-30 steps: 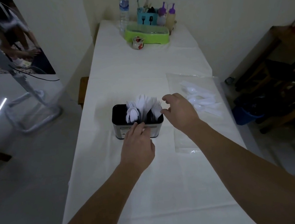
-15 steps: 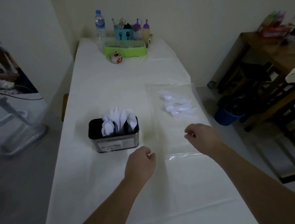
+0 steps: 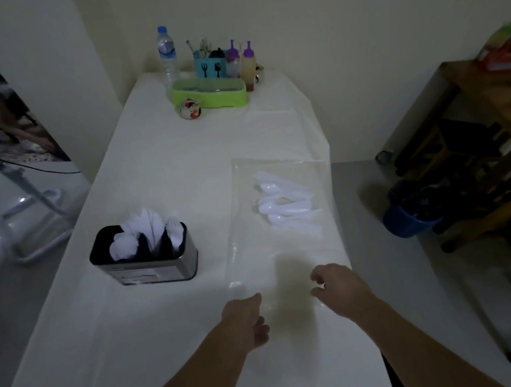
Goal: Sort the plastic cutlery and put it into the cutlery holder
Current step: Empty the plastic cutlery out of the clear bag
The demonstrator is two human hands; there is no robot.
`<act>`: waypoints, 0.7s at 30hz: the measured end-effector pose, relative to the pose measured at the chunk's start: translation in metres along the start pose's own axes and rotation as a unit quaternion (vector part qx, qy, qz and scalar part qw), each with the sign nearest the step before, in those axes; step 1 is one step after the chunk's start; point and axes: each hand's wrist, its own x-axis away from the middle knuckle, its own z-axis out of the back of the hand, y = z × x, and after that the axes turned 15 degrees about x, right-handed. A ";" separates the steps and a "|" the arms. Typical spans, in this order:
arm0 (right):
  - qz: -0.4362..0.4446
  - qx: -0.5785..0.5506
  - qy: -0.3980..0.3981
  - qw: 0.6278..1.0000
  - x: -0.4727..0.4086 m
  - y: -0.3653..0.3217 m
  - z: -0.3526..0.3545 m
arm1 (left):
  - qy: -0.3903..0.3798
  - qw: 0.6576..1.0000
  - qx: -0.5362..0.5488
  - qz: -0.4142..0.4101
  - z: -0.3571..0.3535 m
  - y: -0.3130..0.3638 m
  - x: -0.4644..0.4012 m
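A: While the light is dim, the layout reads fine: long table (image 3: 157, 179) with a white cloth, cutlery holder (image 3: 147, 263) on its left half, near side.

B: What's in it?

A: White plastic cutlery (image 3: 147, 234) standing upright, several pieces, handles down. Can't tell which compartment holds which type. The holder's leftmost section looks dark.

B: Loose pieces?

A: A cluster of white spoons (image 3: 284, 204) lying flat on a clear plastic bag (image 3: 246, 232), right half of the table, well apart from the holder.

B: Hands?

A: Left hand (image 3: 246, 318) is low over the cloth near the bag's near edge, fingers curled loosely, nothing visible in it. Right hand (image 3: 338, 285) is over the bag's near right corner, fingers bent with thumb and forefinger close together; can't tell whether it pinches the plastic or is merely above it. Neither hand touches the holder or the spoons.

B: Background?

A: Far end of the table: water bottle (image 3: 167, 55), green tray (image 3: 209, 95), teal utensil caddy (image 3: 209, 66), two sauce bottles with purple caps (image 3: 242, 62). Blue bin (image 3: 406, 214) on the floor right of the table, beside wooden furniture (image 3: 488, 122).
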 end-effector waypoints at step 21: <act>0.140 0.179 0.074 0.971 -0.014 0.011 -0.063 | 0.136 0.973 0.163 -0.092 -0.051 -0.027 -0.015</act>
